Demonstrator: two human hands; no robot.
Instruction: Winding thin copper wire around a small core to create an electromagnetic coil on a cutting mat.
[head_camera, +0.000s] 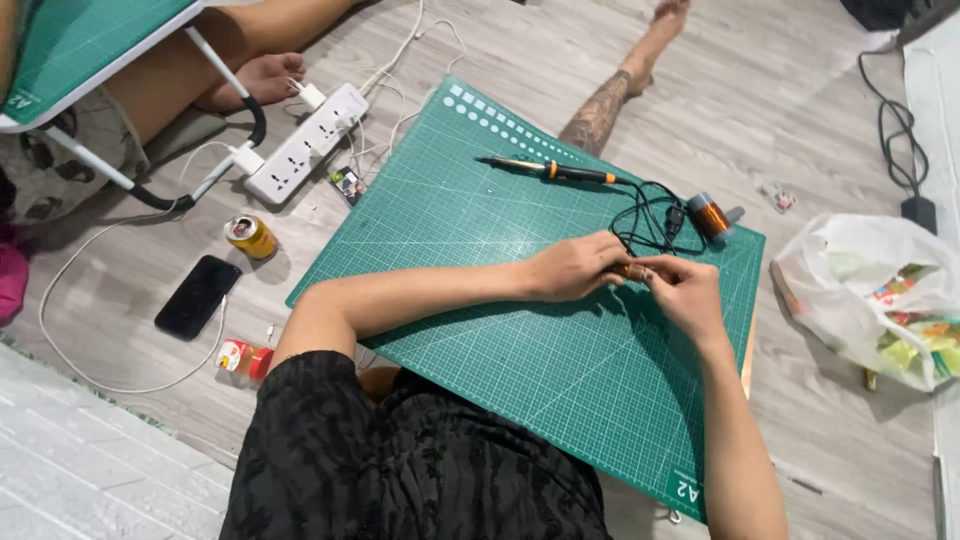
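My left hand (573, 266) and my right hand (684, 288) meet over the green cutting mat (520, 330), fingertips pinched together on a small brownish part (630, 270) between them. I cannot tell exactly what that part is. Just beyond my hands lies a tangle of black cable (650, 215). A soldering iron (555, 170) with an orange and black handle rests on the mat farther away. A spool of copper wire (712, 216) sits at the mat's far right edge.
A white power strip (305, 142) with plugs, a yellow can (249, 236), a black phone (197, 296) and a small red-capped item (243, 357) lie on the wooden floor at left. A white plastic bag (880, 290) sits at right. Another person's legs (250, 70) and a folding table (90, 45) are at top left.
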